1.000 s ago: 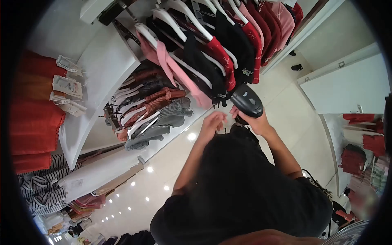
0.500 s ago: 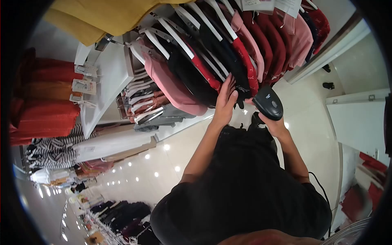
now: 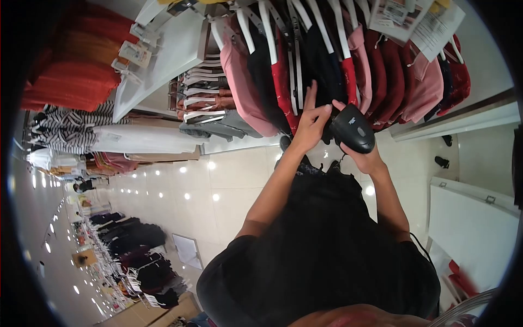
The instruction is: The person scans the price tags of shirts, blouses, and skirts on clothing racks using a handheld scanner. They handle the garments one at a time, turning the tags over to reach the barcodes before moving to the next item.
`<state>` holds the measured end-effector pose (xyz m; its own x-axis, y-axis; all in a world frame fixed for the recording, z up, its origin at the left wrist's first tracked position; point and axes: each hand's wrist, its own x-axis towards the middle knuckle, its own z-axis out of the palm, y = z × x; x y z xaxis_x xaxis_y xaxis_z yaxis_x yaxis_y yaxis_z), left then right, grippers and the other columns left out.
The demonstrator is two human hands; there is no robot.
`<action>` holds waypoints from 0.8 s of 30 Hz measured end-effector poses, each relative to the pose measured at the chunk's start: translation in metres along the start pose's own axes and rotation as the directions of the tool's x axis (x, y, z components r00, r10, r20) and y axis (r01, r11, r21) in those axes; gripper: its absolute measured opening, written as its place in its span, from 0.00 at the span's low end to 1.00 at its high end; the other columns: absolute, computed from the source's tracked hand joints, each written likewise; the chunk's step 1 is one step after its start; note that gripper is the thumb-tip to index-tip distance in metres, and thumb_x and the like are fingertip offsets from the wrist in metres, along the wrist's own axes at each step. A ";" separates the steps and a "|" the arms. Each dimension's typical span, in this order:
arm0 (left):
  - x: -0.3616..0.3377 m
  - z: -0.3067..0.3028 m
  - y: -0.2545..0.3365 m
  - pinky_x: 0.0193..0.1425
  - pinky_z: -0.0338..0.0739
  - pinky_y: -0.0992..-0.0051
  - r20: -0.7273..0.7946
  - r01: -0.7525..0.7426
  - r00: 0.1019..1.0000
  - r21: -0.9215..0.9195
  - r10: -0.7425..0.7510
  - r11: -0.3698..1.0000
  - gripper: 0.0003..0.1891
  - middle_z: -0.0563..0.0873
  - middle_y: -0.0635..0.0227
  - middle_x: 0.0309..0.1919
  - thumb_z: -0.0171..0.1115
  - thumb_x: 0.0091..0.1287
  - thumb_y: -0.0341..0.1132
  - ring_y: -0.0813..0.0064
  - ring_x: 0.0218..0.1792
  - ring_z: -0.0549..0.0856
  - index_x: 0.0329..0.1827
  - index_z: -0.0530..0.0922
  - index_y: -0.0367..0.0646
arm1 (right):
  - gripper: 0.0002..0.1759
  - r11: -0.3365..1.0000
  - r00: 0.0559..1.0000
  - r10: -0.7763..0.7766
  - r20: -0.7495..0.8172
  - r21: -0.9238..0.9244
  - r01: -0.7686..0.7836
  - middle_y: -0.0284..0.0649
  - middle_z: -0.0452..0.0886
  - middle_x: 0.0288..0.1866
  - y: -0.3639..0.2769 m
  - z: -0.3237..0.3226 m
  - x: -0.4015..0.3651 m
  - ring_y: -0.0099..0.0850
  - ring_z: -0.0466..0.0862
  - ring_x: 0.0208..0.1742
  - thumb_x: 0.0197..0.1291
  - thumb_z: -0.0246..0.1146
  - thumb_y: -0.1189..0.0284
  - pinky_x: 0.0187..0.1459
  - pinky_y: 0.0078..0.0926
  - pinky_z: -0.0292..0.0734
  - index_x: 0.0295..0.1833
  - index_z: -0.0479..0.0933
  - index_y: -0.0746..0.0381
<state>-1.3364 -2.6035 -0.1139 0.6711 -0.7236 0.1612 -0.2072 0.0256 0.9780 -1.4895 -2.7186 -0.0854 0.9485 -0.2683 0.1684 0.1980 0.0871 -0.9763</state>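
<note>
In my right hand is a black barcode scanner, its rounded back facing up; a dark cable shows at my right elbow. My left hand is just left of the scanner, at the lower part of a dark garment on the rail. Its thumb and forefinger come together while another finger points up along the clothes. Whatever lies between those fingertips is too dark to make out. Red printed garments hang on white hangers close by the hand.
A pink garment and several dark red ones share the rail. Printed sheets hang above. To the left are a white shelf and striped clothes. A white panel stands on the right, over shiny floor tiles.
My left hand has gone from lying flat against the clothes to a pinch beside the scanner. The scanner is slightly nearer that hand. My view has turned, shifting the rail rightward.
</note>
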 end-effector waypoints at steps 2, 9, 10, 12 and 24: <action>0.002 -0.007 -0.002 0.80 0.42 0.62 0.054 -0.016 0.999 0.124 0.009 0.992 0.15 0.44 0.48 0.80 0.55 0.75 0.40 0.54 0.81 0.41 0.52 0.86 0.44 | 0.25 1.000 0.997 -0.018 -0.080 -0.020 0.017 0.36 0.76 0.60 -0.004 0.003 0.007 0.23 0.73 0.59 0.60 0.63 0.79 0.62 0.25 0.66 0.64 0.71 0.66; -0.003 -0.028 -0.004 0.79 0.50 0.63 -0.162 -0.040 0.984 0.197 0.073 0.980 0.31 0.56 0.49 0.78 0.60 0.69 0.36 0.56 0.78 0.56 0.74 0.63 0.37 | 0.21 0.987 0.965 -0.095 -0.244 -0.149 0.060 0.34 0.81 0.52 0.009 -0.006 0.004 0.21 0.78 0.49 0.58 0.66 0.82 0.52 0.24 0.73 0.58 0.76 0.67; -0.002 -0.031 -0.006 0.79 0.50 0.63 -0.187 -0.049 0.979 0.196 0.086 0.979 0.32 0.57 0.48 0.77 0.60 0.69 0.36 0.56 0.78 0.57 0.74 0.62 0.36 | 0.21 0.985 0.963 -0.102 -0.250 -0.163 0.063 0.34 0.81 0.52 0.008 -0.006 0.005 0.21 0.78 0.49 0.58 0.66 0.82 0.52 0.24 0.73 0.58 0.76 0.67; 0.003 -0.038 -0.007 0.78 0.52 0.63 -0.202 -0.077 0.972 0.198 0.118 0.977 0.32 0.61 0.48 0.75 0.61 0.68 0.36 0.54 0.76 0.60 0.73 0.62 0.35 | 0.23 0.978 0.963 -0.107 -0.246 -0.198 0.058 0.38 0.80 0.57 0.004 -0.007 0.008 0.21 0.77 0.51 0.57 0.64 0.83 0.54 0.24 0.72 0.60 0.74 0.67; 0.010 -0.030 -0.008 0.33 0.73 0.78 0.600 -0.062 0.797 -0.028 0.067 0.998 0.07 0.84 0.67 0.30 0.64 0.65 0.32 0.79 0.28 0.81 0.33 0.83 0.36 | 0.24 0.961 0.925 -0.238 -0.297 -0.209 0.180 0.47 0.74 0.67 -0.002 -0.006 0.014 0.33 0.73 0.66 0.58 0.60 0.80 0.67 0.30 0.63 0.62 0.72 0.69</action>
<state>-1.3069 -2.5901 -0.1165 0.0939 -0.9890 0.1139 -0.2286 0.0899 0.9694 -1.4780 -2.7286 -0.0819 0.7569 -0.5534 0.3475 0.3092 -0.1652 -0.9365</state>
